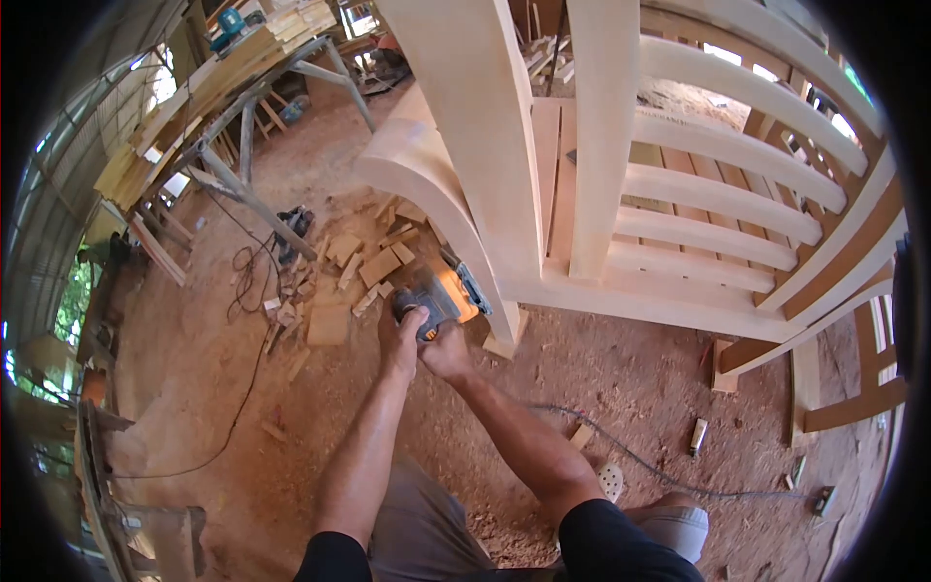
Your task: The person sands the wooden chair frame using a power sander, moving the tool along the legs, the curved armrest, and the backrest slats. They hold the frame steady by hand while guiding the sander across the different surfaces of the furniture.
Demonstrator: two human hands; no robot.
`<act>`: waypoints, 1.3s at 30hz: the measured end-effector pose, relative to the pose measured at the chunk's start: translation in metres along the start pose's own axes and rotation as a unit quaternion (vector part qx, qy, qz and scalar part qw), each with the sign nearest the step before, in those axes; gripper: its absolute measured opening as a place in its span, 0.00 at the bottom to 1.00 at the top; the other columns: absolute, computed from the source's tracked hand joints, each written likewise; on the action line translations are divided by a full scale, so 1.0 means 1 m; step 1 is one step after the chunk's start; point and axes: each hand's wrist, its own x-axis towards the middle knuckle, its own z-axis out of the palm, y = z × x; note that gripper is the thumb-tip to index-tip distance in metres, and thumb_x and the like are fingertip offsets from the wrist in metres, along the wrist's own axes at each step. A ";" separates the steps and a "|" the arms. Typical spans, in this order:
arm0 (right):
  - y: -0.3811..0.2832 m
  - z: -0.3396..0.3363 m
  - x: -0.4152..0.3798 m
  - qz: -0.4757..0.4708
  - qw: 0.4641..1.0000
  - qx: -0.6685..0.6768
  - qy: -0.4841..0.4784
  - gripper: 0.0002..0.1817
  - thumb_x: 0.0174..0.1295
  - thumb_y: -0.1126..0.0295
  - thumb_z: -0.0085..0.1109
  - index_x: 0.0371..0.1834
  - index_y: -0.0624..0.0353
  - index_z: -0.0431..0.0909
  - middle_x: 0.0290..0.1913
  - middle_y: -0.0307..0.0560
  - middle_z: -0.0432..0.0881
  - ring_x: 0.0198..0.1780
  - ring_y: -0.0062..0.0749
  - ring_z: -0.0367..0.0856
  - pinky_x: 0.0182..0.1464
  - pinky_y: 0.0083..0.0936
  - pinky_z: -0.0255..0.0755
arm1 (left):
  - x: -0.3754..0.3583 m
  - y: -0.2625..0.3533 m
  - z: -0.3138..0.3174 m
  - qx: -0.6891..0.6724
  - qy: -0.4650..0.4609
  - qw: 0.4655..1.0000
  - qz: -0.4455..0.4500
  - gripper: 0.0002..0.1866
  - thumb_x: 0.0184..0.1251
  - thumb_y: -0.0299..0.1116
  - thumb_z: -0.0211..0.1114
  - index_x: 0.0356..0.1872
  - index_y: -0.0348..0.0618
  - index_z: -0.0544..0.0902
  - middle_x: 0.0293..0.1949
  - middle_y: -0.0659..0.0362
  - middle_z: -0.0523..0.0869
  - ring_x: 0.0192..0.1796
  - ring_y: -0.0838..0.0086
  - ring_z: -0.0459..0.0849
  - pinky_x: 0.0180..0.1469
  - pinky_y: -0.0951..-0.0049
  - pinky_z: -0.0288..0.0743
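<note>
Head view: gripping orange-and-black power sander (448,299) w/ fingers of both hands, L hand (400,339) wrapped round its rear and R hand (446,353) clenched just beside, under the body. Holding it near centre of scene, w/ pad side turned toward lower part of curved wooden leg (475,233) on pale slatted frame (718,184), though can't tell if pressed on or just shy of it. Seen to L and far of sander, wood offcuts (380,268) on dirt floor (194,417), plus worktop (262,89) w/ stacked boards (160,145) at far L; to R, on near side, dark cable (630,451) and small tube (698,436).
</note>
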 end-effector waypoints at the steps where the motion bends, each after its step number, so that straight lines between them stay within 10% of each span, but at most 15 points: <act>1: 0.005 0.000 -0.002 0.006 1.000 -0.002 0.003 0.23 0.52 0.65 0.72 0.47 0.72 0.85 0.45 0.72 0.90 0.52 0.60 0.91 0.55 0.44 0.83 | -0.001 -0.005 0.000 0.006 0.005 1.000 -0.008 0.37 0.63 0.35 0.72 0.73 0.31 0.71 0.58 0.49 0.82 0.56 0.65 0.83 0.59 0.66 0.80; 39: 0.199 -0.016 -0.029 0.210 0.963 -0.141 -0.092 0.28 0.51 0.52 0.73 0.43 0.69 0.86 0.41 0.70 0.89 0.46 0.62 0.91 0.50 0.51 0.85 | 0.008 -0.227 -0.025 -0.069 -0.023 0.949 -0.307 0.21 0.62 0.39 0.62 0.55 0.43 0.81 0.50 0.57 0.88 0.54 0.63 0.86 0.61 0.62 0.78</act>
